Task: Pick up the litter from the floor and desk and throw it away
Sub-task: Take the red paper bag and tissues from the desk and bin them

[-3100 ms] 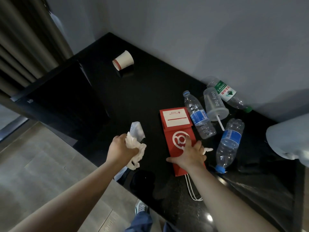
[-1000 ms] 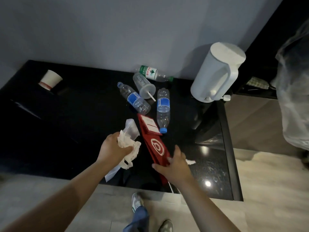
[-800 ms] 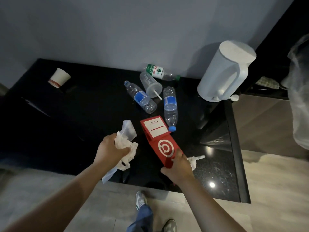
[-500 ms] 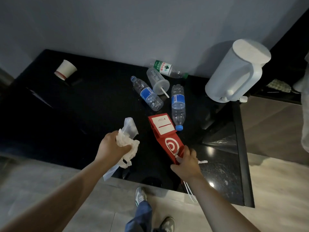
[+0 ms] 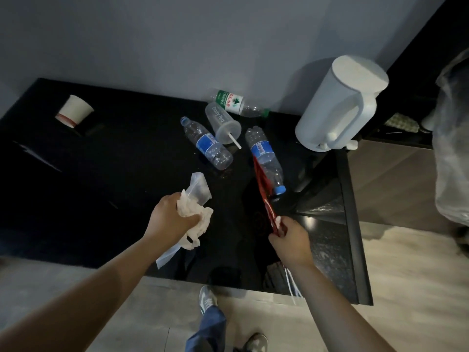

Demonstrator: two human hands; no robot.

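Head view: a black worktop [image 5: 121, 174] stands against a grey wall, and both arms reach over its near edge.
Left hand [image 5: 167, 219]: its fingers are curled tight round a crumpled white tissue [image 5: 196, 213] and a clear plastic wrapper [image 5: 199, 186]. The wrapper sticks out above and below the fist, just above the worktop.
Right hand [image 5: 291, 240]: it pinches the near end of a red paper bag [image 5: 264, 194], with a small white paper scrap [image 5: 278, 221] caught between the fingers and the bag.
Red paper bag: it is turned on edge, so only a thin red strip shows. It slants away from the right hand toward the right blue-label bottle [image 5: 266, 158]. Whether bag and bottle touch cannot be told. Its white cord handles [image 5: 291, 285] hang below the wrist.
Bottles: all are clear plastic and lie on their sides. The left blue-label bottle [image 5: 206, 144] and the right one flank a lidded cup, and a green-label bottle [image 5: 236, 102] lies by the wall.
Lidded cup [image 5: 223, 123]: it is translucent and printed "Daily Tea". It lies on its side with its white straw pointing toward the person.
Paper cup [image 5: 74, 111]: it is tipped over at the far left of the worktop, well apart from the rest.
Kettle [image 5: 340, 105]: it is white and upright, at the right end near the wall.
Right edge: a clear plastic sack [image 5: 454, 148] is partly in view.
Floor [image 5: 406, 275]: it is pale wood-look, with a trainer [image 5: 206, 298] just below the worktop edge.
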